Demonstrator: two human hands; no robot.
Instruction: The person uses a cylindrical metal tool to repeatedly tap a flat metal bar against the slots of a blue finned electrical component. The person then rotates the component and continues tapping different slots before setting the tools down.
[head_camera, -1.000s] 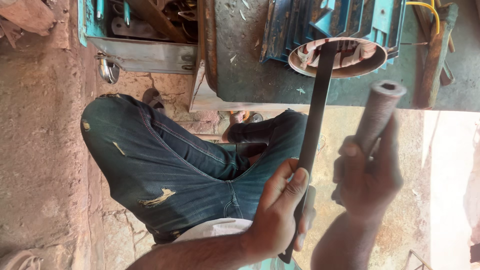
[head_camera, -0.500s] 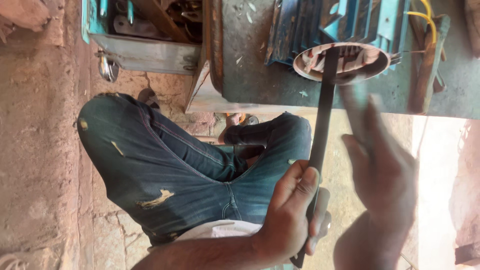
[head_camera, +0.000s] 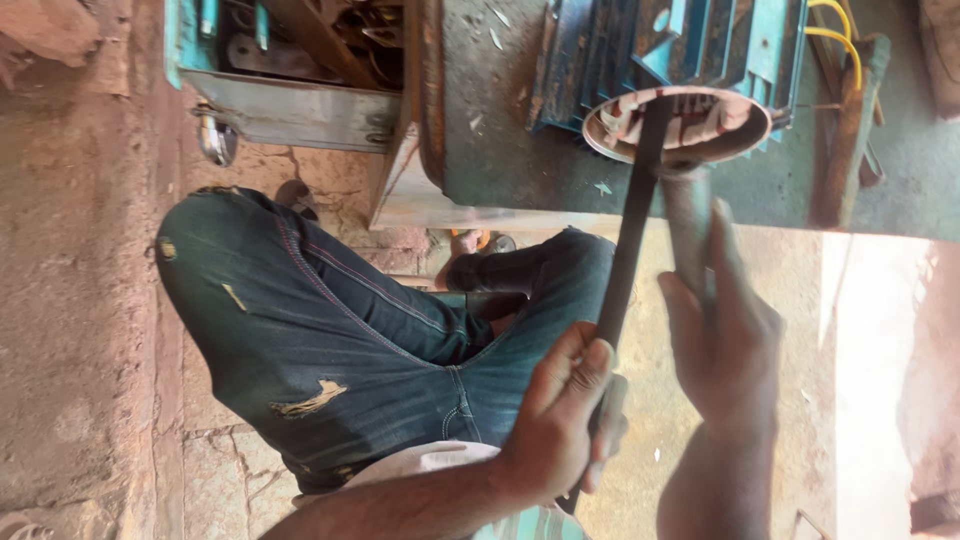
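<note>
Two hands are at work in front of you, both raised toward the open end of a teal electric motor (head_camera: 690, 55) that sits on a grey metal bench (head_camera: 520, 150). Your left hand (head_camera: 560, 420) has its fingers (head_camera: 580, 368) wrapped tightly around the lower part of a long dark flat bar (head_camera: 628, 250). That bar runs up from your grip and its far end reaches into the round mouth of the motor housing (head_camera: 675, 125), where copper-coloured windings show. Your right hand (head_camera: 725, 340) is closed around a thick grey metal pipe (head_camera: 688, 225), fingers curled about its lower half. The hand and pipe are blurred, so you cannot tell exactly how firm that grip is. The pipe stands just beside the bar, its upper end close under the rim of the housing; whether it touches the rim cannot be told. Yellow wires (head_camera: 835, 35) curve off the motor's far side. Below the bench edge your bent knee in worn, torn blue jeans (head_camera: 330, 350) fills the middle of the view, above a rough concrete floor (head_camera: 80, 300).
</note>
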